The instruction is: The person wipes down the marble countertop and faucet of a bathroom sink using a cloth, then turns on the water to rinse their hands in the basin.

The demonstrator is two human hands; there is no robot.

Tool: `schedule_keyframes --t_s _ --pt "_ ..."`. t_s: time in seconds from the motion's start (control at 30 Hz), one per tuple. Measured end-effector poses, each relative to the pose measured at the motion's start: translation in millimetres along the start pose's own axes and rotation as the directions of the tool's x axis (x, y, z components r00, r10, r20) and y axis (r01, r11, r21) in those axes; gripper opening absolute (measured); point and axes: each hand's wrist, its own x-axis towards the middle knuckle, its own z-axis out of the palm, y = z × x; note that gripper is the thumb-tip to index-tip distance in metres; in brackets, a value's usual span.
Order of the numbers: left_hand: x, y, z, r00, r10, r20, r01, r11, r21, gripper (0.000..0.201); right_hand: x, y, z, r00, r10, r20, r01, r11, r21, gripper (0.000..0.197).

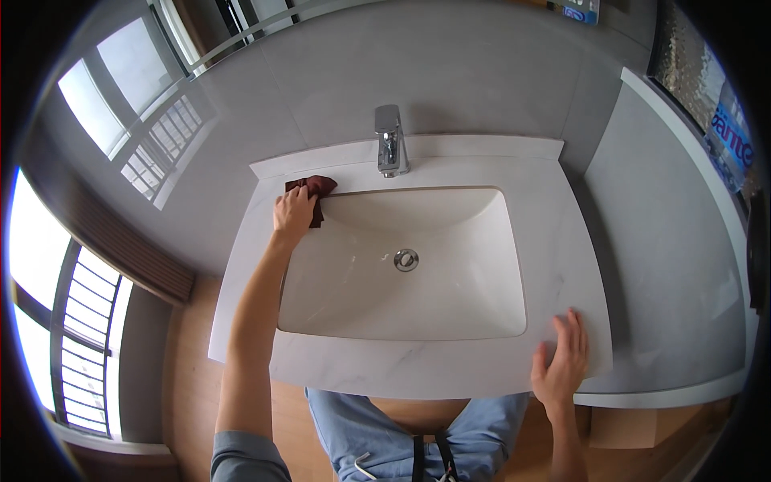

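Note:
My left hand (294, 213) is closed on a dark brown-red cloth (321, 185) at the far left corner of the sink basin (474, 297). Part of the cloth lies on the white marbled countertop (385, 369), and a fold hangs over the basin's rim. On the right front part of the counter, my right hand (564, 359) rests with its fingers stretched out and nothing in it. A chrome faucet (391, 145) stands behind the basin, right of the cloth. The round metal drain (406, 259) shows in the middle of the basin.
A grey tiled wall (482, 72) rises behind the counter's raised back edge. At the right is a grey panel with a white ledge (691, 136), with a blue-labelled plastic bottle (729, 140) beyond it. A barred window (84, 321) is at the left. A cardboard box (634, 427) sits low at right.

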Motion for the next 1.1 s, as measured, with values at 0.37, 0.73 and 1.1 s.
schedule_keyframes --t_s 0.37,0.73,1.1 --pt "-42 -148 -38 0.744 -0.640 0.192 0.664 0.742 -0.097 0.059 2 -8 5 1.000 -0.007 0.002 0.007 1.000 0.013 0.050" --pt "-170 -187 -183 0.620 -0.439 0.650 0.726 0.009 -0.687 0.051 -2 -4 5 1.000 -0.016 -0.008 0.016 1.000 -0.014 0.050" --pt "-163 -125 -232 0.974 -0.204 0.103 -0.174 -0.955 -0.240 0.049 -3 -3 4 1.000 0.009 0.011 -0.008 0.998 -0.063 0.050"
